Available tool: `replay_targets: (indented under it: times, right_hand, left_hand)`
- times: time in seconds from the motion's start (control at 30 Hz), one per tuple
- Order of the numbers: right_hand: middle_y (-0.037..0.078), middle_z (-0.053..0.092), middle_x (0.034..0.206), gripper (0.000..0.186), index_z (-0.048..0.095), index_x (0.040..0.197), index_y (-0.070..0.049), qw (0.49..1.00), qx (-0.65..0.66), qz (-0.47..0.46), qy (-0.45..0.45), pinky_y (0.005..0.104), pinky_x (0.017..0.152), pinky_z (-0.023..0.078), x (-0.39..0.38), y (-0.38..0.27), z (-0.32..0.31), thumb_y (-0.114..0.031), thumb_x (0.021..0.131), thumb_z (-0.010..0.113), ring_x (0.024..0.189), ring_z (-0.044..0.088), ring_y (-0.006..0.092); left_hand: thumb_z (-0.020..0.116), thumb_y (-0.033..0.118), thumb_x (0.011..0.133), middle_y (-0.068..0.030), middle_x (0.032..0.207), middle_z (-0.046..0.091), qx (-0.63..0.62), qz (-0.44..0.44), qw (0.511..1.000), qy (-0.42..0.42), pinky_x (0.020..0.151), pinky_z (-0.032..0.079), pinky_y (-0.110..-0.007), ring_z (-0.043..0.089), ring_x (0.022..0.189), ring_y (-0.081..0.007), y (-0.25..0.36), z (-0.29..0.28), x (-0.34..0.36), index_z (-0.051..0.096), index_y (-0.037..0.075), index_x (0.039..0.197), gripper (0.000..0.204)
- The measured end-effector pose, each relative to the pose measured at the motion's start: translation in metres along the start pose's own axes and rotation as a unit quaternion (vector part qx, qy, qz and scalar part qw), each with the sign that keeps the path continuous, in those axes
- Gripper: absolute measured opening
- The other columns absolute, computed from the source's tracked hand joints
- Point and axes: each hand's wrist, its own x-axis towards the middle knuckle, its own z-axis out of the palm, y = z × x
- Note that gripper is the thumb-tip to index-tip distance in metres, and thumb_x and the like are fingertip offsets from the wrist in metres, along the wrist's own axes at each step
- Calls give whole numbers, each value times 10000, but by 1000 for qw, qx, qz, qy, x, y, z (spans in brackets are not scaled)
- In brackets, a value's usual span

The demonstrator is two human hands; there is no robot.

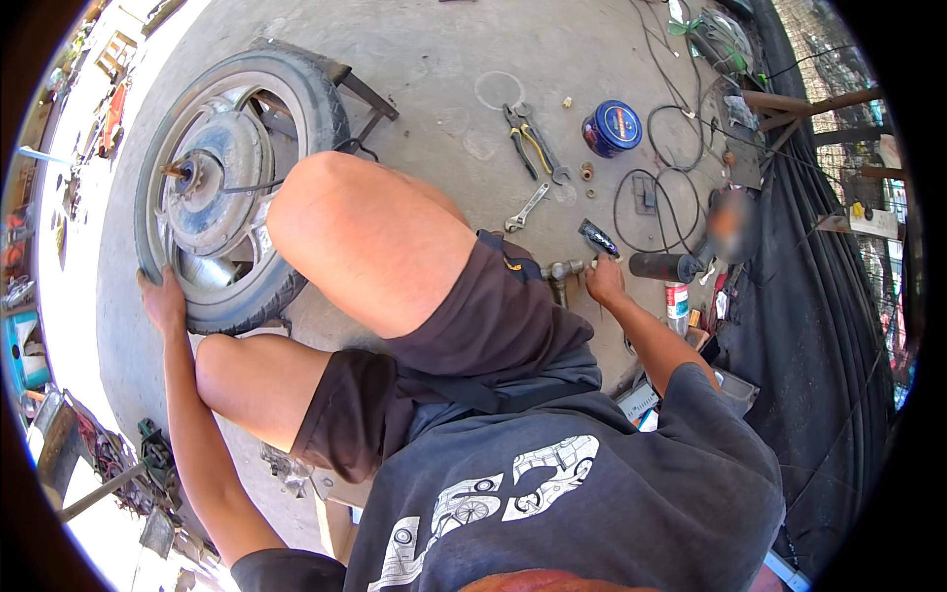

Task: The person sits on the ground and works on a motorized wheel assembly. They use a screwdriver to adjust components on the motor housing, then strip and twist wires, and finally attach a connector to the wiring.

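Note:
A motorbike-style wheel [202, 321] with a black tyre and a large hub [219, 183] stands tilted at the left, near my knees. My left hand [163, 298] grips the tyre at its near left edge. On my right, my right hand [606, 281] is low over the floor, fingers closed at the end of a T-shaped metal tool [562, 270], which looks like a hammer; my thigh partly covers it. Just beyond those fingers lies a small dark tube-like item [598, 238]. A black cylinder [663, 266] lies right of this hand.
Pliers [528, 143], a larger wrench [546, 143] and a small adjustable wrench [528, 207] lie ahead. Beyond them stands a blue tub [612, 129]. Black cable [681, 163] loops across the floor. A low stool [367, 97] is behind the wheel; black sheeting [789, 326] hangs at right.

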Motion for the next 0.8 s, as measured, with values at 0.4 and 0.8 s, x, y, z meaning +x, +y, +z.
replay_targets:
  times: [0.4, 0.8]
  right_hand:
    - [270, 578, 1176, 367, 529, 1151, 14, 999, -16, 44, -11, 486, 946, 476, -10, -1, -10, -173, 855, 638, 1122, 564, 429]
    - [279, 670, 930, 402, 673, 917, 45, 998, -18, -31, -54, 508, 836, 505, -15, -23, 1, -350, 852, 637, 932, 647, 434]
  left_hand:
    - [573, 458, 879, -294, 1396, 476, 1, -7, 1000, -3, 1075, 372, -455, 470, 1286, -431, 0, 1, 1, 338, 3, 1475, 786]
    - [568, 462, 878, -304, 1367, 497, 34, -31, 999, -21, 1059, 386, -461, 489, 1260, -438, 8, -5, -2, 331, 29, 1483, 781]
